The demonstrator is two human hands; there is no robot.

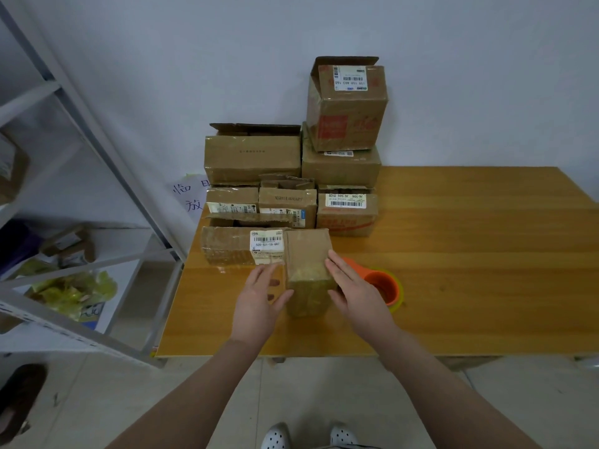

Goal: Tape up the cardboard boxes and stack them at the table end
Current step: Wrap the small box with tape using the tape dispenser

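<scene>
A small upright brown cardboard box point(308, 270) stood on the yellow wooden surface point(470, 254), just before the heap of stacked cardboard boxes point(252, 157). The left hand point(259, 299) and right hand point(353, 286) flanked it, fingers straight at its sides — likely the stacking step. Next called for an even squeeze and a lift onto the heap; the orange tape dispenser point(384, 285) lay beside the right hand.
</scene>
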